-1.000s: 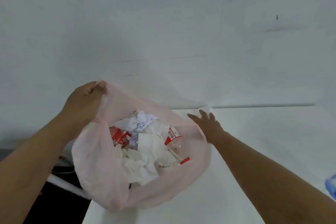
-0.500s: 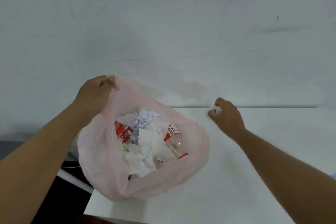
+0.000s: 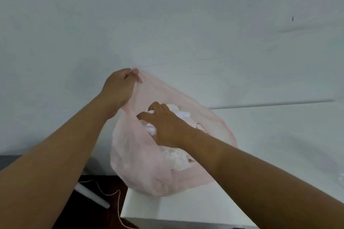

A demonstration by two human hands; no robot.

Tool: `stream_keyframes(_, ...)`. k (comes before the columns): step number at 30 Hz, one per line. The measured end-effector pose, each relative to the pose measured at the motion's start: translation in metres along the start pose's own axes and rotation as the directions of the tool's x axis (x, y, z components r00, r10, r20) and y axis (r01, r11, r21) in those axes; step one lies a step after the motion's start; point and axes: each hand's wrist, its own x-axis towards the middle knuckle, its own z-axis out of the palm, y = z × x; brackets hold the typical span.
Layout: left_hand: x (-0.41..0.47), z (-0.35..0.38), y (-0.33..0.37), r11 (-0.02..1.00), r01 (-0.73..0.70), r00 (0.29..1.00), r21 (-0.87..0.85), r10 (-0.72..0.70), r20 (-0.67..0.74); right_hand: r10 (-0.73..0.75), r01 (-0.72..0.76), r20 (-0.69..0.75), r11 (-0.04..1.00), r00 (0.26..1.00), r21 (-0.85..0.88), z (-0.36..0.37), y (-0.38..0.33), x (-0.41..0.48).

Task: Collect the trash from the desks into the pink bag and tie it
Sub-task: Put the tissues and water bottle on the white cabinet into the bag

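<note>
Pink bag (image 3: 141, 158): thin, translucent plastic, resting on the near left corner of the white worktop (image 3: 270, 145), its belly bulging slightly past the edge. You keep it on the surface so the worktop carries the weight, not your grip.

Left hand (image 3: 119, 87): closed, pinching a gathered fold of the bag's rim and lifting it high. This pull stretches the far rim taut and holds the mouth open towards your other hand.

Right hand (image 3: 163, 126): reaching through the mouth, fingers curled around a wad of white paper (image 3: 151, 129). Whether the wad is gripped or already being let go, I cannot tell. It sits low, inside the bag, probably so the wad lands on the pile rather than bouncing out.

Contents: crumpled white tissue (image 3: 178, 156), plus a red-printed label (image 3: 202, 128) showing through the plastic.

Off the worktop, lower left: a white tube (image 3: 93, 196) and a thin cord (image 3: 111, 194) on a dark floor.

Status, as judged: collecting is well along; tying is not yet begun.
</note>
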Motion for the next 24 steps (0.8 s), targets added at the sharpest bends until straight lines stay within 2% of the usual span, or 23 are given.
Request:
stream_keyframes(1, 0.000, -0.002, -0.002, 1.000, -0.012, 1.000, -0.009, 0.012, 0.002, 0.026, -0.021, 0.108, 0.999, 0.994, -0.043, 0.004, 0.004, 0.000)
stream_keyframes(2, 0.000, -0.005, -0.005, 1.000, -0.019, 1.000, -0.022, 0.019, 0.006, 0.045, -0.037, 0.154, 0.998, 0.987, -0.060, 0.006, 0.009, -0.002)
stream_keyframes(3, 0.001, -0.006, -0.007, 0.999, -0.023, 1.000, -0.039, 0.023, 0.011, 0.050, -0.043, 0.140, 0.998, 0.989, -0.054, 0.006, 0.014, -0.007)
stream_keyframes(6, 0.004, -0.004, -0.017, 0.996, -0.032, 0.999, -0.079, 0.034, 0.025, 0.065, -0.065, -0.002, 0.996, 0.998, -0.066, -0.003, 0.031, -0.026)
stream_keyframes(9, 0.009, 0.006, -0.022, 0.991, -0.043, 0.998, -0.124, 0.047, 0.035, 0.191, -0.214, -0.123, 0.952, 0.974, -0.218, -0.016, 0.049, -0.051)
stream_keyframes(15, 0.014, 0.056, -0.014, 0.977, -0.076, 0.985, -0.201, 0.105, 0.137, 0.426, -0.511, -0.283, 0.708, 0.859, -0.487, -0.059, 0.080, -0.131)
stream_keyframes(20, 0.009, 0.097, 0.001, 0.971, -0.124, 0.971, -0.203, 0.162, 0.178, 0.547, -0.715, -0.482, 0.376, 0.684, -0.589, -0.118, 0.099, -0.214)
stream_keyframes(22, 0.006, 0.109, 0.006, 0.969, -0.167, 0.964, -0.184, 0.199, 0.177, 0.623, -0.791, -0.550, 0.195, 0.556, -0.579, -0.138, 0.103, -0.243)
stream_keyframes(24, 0.005, 0.115, 0.010, 0.967, -0.187, 0.957, -0.171, 0.218, 0.190, 0.732, -0.847, -0.563, 0.037, 0.384, -0.530, -0.151, 0.103, -0.269)
